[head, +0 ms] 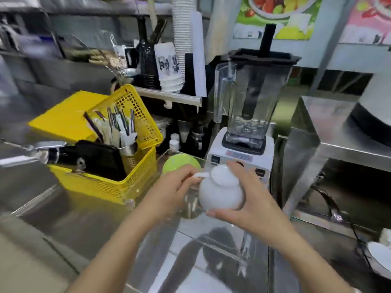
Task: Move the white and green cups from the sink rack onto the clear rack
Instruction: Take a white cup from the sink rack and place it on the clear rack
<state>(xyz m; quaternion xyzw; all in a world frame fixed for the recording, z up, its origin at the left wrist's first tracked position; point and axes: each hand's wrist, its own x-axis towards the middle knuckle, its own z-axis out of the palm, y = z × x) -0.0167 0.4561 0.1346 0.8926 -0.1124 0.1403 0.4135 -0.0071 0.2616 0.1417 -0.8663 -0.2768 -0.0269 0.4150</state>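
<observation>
The steel bench (69, 225) is blurred by motion, and its near edge is cut off by the frame. The clear rack (211, 240) is hard to trace, set just in front of the blender (243, 127). Over it, both hands hold the upside-down white cup (220, 192): the right hand (243, 199) wraps its body and the left hand (169, 191) pinches the handle. The green cup (179, 163), partly hidden, lies beside the blender's base.

Glossy white cup (221, 192), perforated yellow plastic basket (118, 182), brushed steel counter (69, 220).
</observation>
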